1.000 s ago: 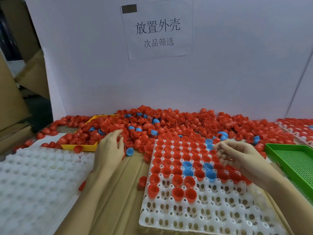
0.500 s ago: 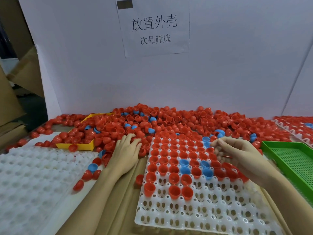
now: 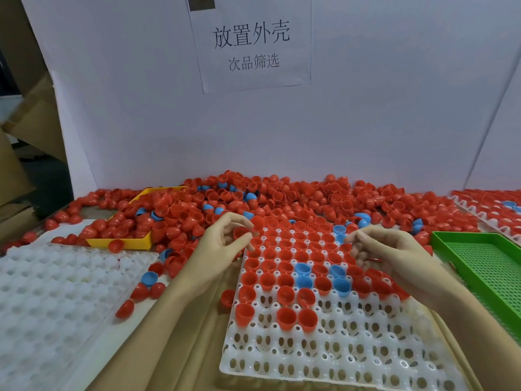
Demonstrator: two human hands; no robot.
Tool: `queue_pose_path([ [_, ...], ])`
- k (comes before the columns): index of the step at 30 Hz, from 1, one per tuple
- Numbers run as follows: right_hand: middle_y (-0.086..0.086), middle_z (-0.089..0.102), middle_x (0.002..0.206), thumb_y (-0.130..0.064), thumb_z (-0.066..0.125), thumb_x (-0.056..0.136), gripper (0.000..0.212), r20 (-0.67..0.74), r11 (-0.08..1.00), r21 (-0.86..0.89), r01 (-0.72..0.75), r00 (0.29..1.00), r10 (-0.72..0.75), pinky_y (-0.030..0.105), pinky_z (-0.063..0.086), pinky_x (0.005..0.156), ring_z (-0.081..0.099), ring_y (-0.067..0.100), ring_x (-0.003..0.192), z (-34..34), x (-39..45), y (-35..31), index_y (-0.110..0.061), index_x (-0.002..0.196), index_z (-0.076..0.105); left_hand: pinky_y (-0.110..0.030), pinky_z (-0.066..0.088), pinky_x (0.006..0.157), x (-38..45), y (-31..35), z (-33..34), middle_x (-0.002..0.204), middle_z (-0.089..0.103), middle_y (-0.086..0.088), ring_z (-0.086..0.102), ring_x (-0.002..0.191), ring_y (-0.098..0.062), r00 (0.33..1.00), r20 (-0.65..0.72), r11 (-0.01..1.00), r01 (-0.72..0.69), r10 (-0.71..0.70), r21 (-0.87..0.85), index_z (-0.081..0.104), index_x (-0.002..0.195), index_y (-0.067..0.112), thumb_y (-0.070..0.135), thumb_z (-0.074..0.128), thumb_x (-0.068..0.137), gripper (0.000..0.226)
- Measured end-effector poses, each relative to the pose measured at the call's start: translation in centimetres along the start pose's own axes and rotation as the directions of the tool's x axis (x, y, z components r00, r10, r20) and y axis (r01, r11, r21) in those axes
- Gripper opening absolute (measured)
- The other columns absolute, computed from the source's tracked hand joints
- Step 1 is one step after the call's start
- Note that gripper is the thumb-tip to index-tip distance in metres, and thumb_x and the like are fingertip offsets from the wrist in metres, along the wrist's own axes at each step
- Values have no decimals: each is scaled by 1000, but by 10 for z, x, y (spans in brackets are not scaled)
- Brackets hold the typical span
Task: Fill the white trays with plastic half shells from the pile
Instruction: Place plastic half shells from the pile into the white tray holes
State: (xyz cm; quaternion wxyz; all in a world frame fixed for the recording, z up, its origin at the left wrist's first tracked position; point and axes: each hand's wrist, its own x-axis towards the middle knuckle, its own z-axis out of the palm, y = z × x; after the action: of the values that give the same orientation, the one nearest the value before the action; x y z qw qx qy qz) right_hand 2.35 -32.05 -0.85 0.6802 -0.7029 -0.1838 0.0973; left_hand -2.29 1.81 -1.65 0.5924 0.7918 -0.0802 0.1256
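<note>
hands working over a half-filled tray

nearest the viewer, the white tray (image 3: 324, 359) is lying on brown cardboard (image 3: 174, 348), its near rows of sockets showing bare and its far rows sitting full of red and blue half shells. to its left a second white tray (image 3: 50, 306) is resting with a few loose shells along its right edge. over the first tray's left far corner the left hand (image 3: 222, 244) is hovering, its thumb and curled fingers pinching a red half shell (image 3: 240, 232). over the right side the right hand (image 3: 392, 255) is hanging with fingers curled inward; a sliver of red is showing under the palm, but whether it is gripping anything is impossible to tell. at far right a green mesh tray (image 3: 485, 266) is sitting. beyond the hands the pile (image 3: 310, 201) of red and blue shells is spreading against the white backboard (image 3: 394, 108), half burying a yellow tray (image 3: 127, 244). a paper sign (image 3: 251, 43) is hanging above.
</note>
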Motion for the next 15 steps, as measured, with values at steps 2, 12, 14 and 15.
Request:
queue_pose_path([
  [2, 11, 71, 93, -32, 63, 96, 28, 1, 1000, -16, -6, 1000, 6, 26, 61, 77, 65, 23, 83, 2, -1, -1, -12, 106, 81, -30, 58, 82, -5, 8, 4, 97, 74, -10, 70, 78, -21, 998, 65, 1000, 27, -27, -6, 71, 106, 19, 11, 63, 101, 12],
  [12, -13, 62, 146, -19, 72, 100, 52, 422, 895, -353, 272, 900, -107, 32, 56, 104, 63, 12, 132, 53, -18, -15, -41, 145, 58, -35, 61, 90, -26, 34, 28, 117, 70, -3, 76, 98, -27, 943, 329, 993, -17, 56, -120, 59, 112, 15, 19, 79, 92, 28],
  [14, -9, 73, 128, -24, 78, 96, 40, 318, 893, -348, 285, 932, -173, 33, 60, 97, 72, 15, 117, 60, -18, -14, -40, 131, 68, -30, 60, 90, -26, 32, 31, 117, 72, 2, 76, 98, -21, 967, 240, 996, -70, 80, -51, 65, 99, 18, 24, 80, 91, 18],
  [15, -7, 77, 120, -27, 81, 93, 35, 283, 901, -325, 288, 938, -197, 31, 61, 94, 75, 17, 110, 60, -18, -14, -38, 125, 72, -30, 60, 90, -25, 30, 33, 116, 73, 5, 76, 96, -18, 978, 187, 995, -95, 95, -7, 69, 95, 20, 26, 80, 91, 13],
])
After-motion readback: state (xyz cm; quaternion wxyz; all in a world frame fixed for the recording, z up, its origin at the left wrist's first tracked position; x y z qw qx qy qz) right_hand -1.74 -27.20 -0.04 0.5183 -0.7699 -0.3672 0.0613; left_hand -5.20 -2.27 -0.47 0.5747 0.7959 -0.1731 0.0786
